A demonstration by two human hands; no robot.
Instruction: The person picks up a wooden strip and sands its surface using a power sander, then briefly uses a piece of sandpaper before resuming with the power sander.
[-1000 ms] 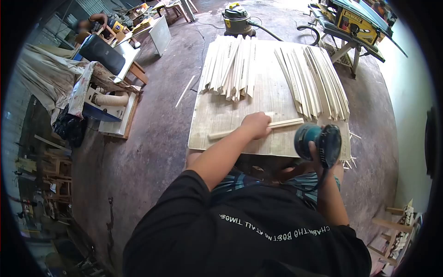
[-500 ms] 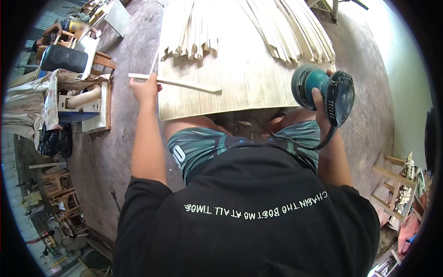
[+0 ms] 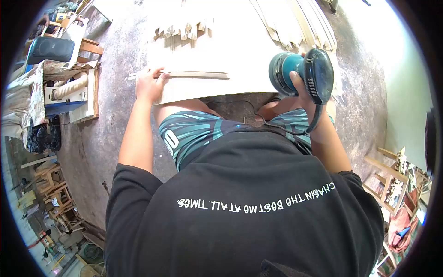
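Note:
My left hand (image 3: 150, 85) is closed on the left end of a thin wooden strip (image 3: 198, 75), which lies across the near part of the wooden board (image 3: 203, 88). My right hand (image 3: 302, 87) grips a teal and black orbital sander (image 3: 290, 69), held up over the board's right near corner with its round pad facing left. The sander's cord (image 3: 310, 127) runs down past my right wrist and across my lap. Beyond my left hand, several short-looking strip ends (image 3: 182, 31) lie in a group. More long strips (image 3: 300, 27) are stacked at the far right of the board.
A black speaker (image 3: 50, 50) and a box with a ribbed hose (image 3: 70, 87) stand to the left. Wooden frames (image 3: 55, 189) are piled at lower left. At the right, a wooden rack (image 3: 387, 177) stands near the wall. A person's arm shows at the far upper left.
My left hand has lowered the strip from a slanted, raised position to lie level across the board. The sander has shifted left and up in view. The whole view has moved slightly.

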